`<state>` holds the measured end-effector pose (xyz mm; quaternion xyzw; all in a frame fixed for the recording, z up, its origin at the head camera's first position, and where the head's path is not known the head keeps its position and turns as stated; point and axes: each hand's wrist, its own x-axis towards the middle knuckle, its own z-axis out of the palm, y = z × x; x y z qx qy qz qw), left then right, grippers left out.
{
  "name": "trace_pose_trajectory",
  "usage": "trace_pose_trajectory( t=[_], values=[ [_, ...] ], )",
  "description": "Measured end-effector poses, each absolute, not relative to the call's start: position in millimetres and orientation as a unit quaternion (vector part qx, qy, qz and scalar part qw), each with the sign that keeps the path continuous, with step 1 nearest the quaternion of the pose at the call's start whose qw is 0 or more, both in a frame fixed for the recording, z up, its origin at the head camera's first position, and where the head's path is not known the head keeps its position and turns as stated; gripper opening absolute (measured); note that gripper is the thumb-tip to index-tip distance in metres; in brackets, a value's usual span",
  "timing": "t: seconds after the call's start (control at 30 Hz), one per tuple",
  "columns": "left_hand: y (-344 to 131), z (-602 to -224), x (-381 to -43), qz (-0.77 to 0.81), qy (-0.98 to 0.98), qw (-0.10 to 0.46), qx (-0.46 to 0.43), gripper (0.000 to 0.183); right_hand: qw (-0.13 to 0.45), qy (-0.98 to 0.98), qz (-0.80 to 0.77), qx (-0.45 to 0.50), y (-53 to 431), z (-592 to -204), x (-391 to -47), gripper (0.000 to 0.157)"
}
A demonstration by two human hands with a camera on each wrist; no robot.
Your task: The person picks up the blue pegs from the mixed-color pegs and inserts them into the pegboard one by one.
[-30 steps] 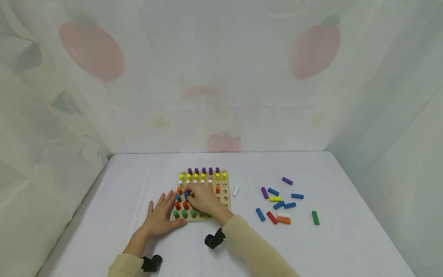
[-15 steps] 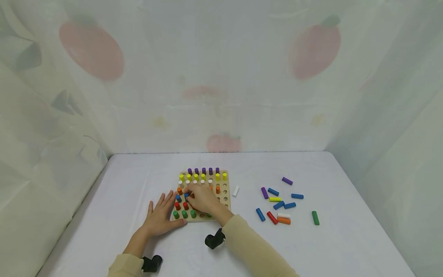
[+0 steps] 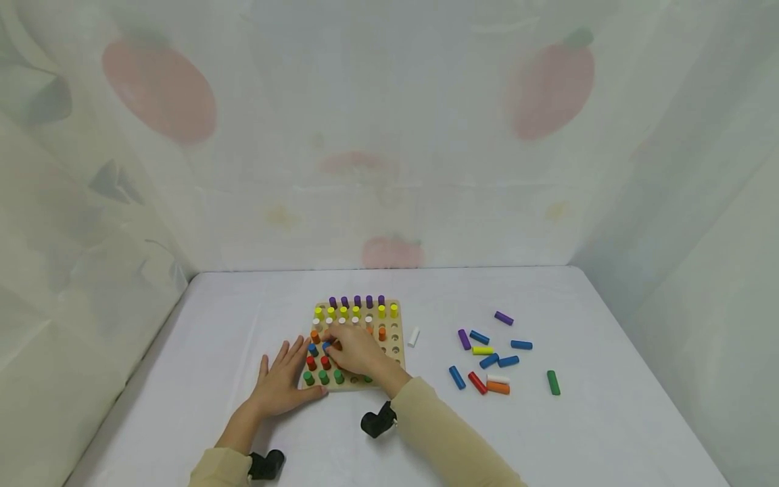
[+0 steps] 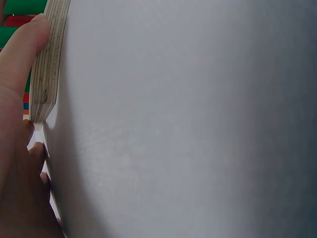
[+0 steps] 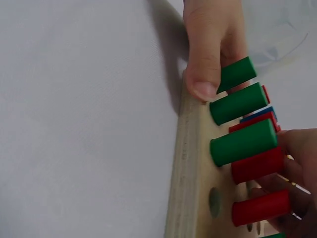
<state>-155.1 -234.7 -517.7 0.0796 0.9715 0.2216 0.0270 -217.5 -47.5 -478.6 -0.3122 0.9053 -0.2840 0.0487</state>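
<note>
Left of the pegboard (image 3: 389,343) we rest our left hand (image 3: 280,387), fingers spread, thumb on its near edge. At the pegboard's left part, our right hand (image 3: 359,348) pinches a blue peg (image 3: 326,347) in its grip. Right of the pegboard, loose pegs (image 3: 489,360) lie on the tabletop (image 3: 578,433).

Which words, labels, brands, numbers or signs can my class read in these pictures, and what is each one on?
None can be read.
The pegboard and loose pegs show no lettering, and the backdrop carries only faded pictures.
Any marking on the black wrist devices is too small to make out.
</note>
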Motion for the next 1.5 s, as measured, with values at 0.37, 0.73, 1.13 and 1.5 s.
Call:
trace_pose_trajectory(
  t=[0.37,0.73,1.13,1.5],
  values=[
    [-235.7,-518.1,-155.8,0.22,0.972,0.037,0.074,0.106,0.066,0.894,-0.275,-0.347,-42.2,-467.3,-213.3,0.031],
    [-234.8,-518.4,-156.5,0.222,0.971,0.04,0.074,0.105,0.037,0.885,-0.323,-0.334,-30.4,-462.1,-209.2,0.026],
    [-234.3,-515.1,-155.0,0.22,0.972,0.034,0.074,0.104,0.001,0.889,-0.342,-0.305,-8.2,-458.5,-201.8,0.028],
    [-235.7,-518.8,-156.5,0.22,0.972,0.03,0.076,0.106,-0.068,0.883,-0.364,-0.289,14.2,-468.9,-191.5,0.023]
  ],
)
